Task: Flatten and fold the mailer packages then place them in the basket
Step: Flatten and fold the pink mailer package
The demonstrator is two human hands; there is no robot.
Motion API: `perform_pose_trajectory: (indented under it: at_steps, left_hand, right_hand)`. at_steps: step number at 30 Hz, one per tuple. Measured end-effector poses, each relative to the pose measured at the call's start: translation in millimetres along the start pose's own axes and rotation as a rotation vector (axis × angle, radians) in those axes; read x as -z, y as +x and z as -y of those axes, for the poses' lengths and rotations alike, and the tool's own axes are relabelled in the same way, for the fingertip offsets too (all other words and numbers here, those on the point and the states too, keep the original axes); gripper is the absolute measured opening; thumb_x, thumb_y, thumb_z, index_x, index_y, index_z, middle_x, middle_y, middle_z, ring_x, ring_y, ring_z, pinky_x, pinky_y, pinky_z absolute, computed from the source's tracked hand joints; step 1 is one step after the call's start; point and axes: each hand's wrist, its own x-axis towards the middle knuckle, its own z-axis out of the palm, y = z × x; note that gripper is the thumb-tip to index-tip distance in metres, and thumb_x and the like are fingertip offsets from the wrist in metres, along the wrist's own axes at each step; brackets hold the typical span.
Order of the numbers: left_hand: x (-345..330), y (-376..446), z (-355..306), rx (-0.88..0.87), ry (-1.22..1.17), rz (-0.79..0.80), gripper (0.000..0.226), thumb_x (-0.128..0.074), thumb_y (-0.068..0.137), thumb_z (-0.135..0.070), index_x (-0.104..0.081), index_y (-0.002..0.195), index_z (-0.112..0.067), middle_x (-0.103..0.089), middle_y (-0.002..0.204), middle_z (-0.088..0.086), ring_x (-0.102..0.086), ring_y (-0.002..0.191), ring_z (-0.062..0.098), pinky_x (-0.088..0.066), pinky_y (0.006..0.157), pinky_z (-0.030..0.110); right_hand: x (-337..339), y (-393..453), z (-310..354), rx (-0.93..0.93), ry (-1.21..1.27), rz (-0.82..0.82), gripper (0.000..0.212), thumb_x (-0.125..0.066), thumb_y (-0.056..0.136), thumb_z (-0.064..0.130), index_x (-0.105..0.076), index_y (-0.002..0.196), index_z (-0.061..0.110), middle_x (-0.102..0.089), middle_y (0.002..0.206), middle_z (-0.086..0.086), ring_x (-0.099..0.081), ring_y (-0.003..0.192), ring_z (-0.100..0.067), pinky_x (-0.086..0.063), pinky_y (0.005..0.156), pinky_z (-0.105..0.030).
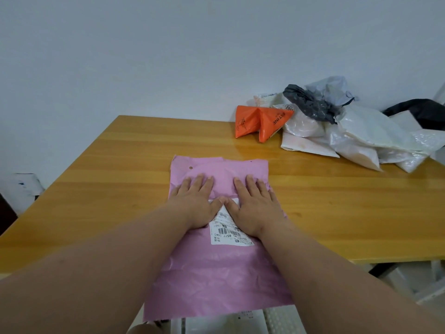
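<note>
A pink mailer [216,273] lies flat on the wooden table [96,165], its near end hanging over the front edge. A white shipping label [228,233] sits on its middle. My left hand [195,201] and my right hand [255,206] press side by side on the mailer's far half, palms down, fingers straight, thumbs nearly touching over the label's top. Below the table's front edge a white slatted basket [277,319] shows partly, with something white inside.
A heap of crumpled mailers fills the table's far right: an orange one [260,122], a dark grey one [310,104], several white ones [361,138]. A black item [419,112] lies behind them. A white object [25,189] is off the table's left edge.
</note>
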Motion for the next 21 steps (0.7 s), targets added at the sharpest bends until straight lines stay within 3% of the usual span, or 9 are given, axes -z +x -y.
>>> perform_pose_trajectory:
  at_steps: [17,19,21]
  left_hand:
    - [2.8,-0.1,-2.8,0.016,0.066,0.057,0.076,-0.015,0.095,-0.069,0.003,0.157,-0.029,0.01,0.164,-0.004,0.007,0.151,0.024,0.002,0.119,0.045]
    - [10.2,2.2,-4.0,0.015,0.099,0.106,0.078,-0.017,0.094,-0.07,0.001,0.157,-0.027,0.008,0.164,-0.002,0.004,0.151,0.027,-0.003,0.119,0.047]
    - [21.4,6.2,-5.7,0.002,0.143,0.119,0.076,-0.022,0.095,-0.069,-0.01,0.156,-0.025,-0.003,0.163,0.004,-0.008,0.148,0.034,-0.014,0.116,0.051]
  right_hand:
    - [-1.0,1.1,0.2,-0.001,-0.031,0.023,0.069,-0.016,0.096,0.067,-0.01,0.156,0.034,0.001,0.165,-0.001,0.004,0.151,-0.023,0.004,0.121,-0.047]
    - [8.4,6.1,1.2,-0.01,-0.021,0.072,0.066,-0.023,0.095,0.065,-0.019,0.153,0.035,-0.007,0.164,-0.002,-0.003,0.151,-0.026,-0.001,0.121,-0.047]
    - [24.0,13.5,4.9,-0.033,-0.006,0.089,0.058,-0.034,0.093,0.061,-0.037,0.143,0.033,-0.028,0.156,-0.005,-0.022,0.145,-0.03,-0.016,0.118,-0.047]
